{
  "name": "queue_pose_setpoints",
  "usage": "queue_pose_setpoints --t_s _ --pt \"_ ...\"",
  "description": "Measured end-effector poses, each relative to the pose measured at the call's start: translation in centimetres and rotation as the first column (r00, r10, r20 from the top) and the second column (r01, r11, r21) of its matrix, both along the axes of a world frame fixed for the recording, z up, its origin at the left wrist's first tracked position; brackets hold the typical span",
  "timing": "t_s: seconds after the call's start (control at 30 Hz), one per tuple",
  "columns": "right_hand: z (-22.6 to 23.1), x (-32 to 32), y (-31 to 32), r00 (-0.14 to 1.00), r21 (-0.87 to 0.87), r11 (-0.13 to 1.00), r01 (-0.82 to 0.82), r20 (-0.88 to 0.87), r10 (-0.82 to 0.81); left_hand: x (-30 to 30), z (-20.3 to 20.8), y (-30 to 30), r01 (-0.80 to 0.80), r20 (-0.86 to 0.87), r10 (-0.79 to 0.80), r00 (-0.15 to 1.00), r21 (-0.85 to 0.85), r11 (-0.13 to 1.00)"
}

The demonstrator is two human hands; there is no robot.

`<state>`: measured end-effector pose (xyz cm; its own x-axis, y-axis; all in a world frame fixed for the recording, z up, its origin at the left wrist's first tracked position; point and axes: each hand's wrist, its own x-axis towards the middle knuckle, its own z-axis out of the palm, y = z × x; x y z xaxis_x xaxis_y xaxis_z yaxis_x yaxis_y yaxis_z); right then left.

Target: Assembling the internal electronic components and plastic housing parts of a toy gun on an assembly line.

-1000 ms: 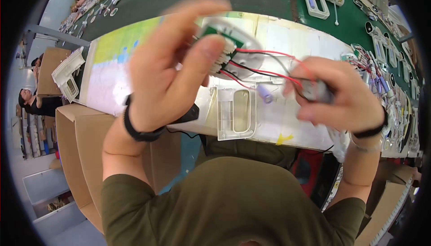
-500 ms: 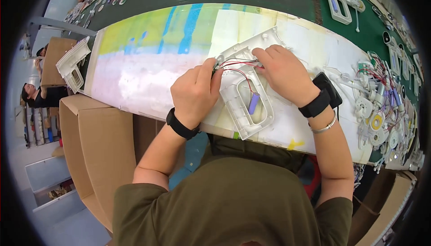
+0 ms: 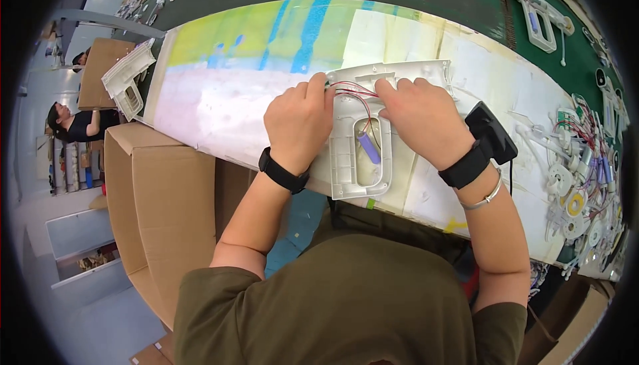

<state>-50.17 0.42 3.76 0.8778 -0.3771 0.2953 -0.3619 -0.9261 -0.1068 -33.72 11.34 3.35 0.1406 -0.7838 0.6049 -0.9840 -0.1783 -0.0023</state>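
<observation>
A white plastic housing half (image 3: pixel 343 177) with a looped handle lies open side up on the board in front of me. Red and black wires (image 3: pixel 357 90) cross its upper part. One pair of wires runs down to a purple battery cell (image 3: pixel 368 147) in the handle opening. My left hand (image 3: pixel 298 125) is closed in a pinch at the housing's left corner, on a small part where the wires end, mostly hidden by the fingers. My right hand (image 3: pixel 423 124) has its thumb and forefinger pinched on the wires' other end; the remaining fingers rest over the housing's upper arm.
Loose wired parts (image 3: pixel 586 165) are heaped at the right. Another white housing (image 3: pixel 126 82) sits by the board's left end, above an open cardboard box (image 3: pixel 170 192). Assembled units (image 3: pixel 540 22) lie on the green table beyond. A person stands at far left by a carton (image 3: pixel 100 75).
The housing has turned so its handle points more straight toward me, and both hands moved with it. My fingers keep pinching at the wires. The whole view has shifted slightly.
</observation>
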Motion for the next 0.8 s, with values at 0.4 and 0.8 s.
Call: queue_pose_setpoints --t_s 0.4,0.8 --pt "1.0 0.7 0.9 0.991 0.196 0.98 0.044 -0.135 -0.017 1.3 0.7 -1.0 0.0 0.105 -0.009 0.994 0.085 0.996" --pt "0.9 1.1 1.6 0.987 0.121 0.988 0.092 -0.141 -0.074 1.9 -0.7 -1.3 0.016 -0.085 0.004 0.996 0.227 0.974"
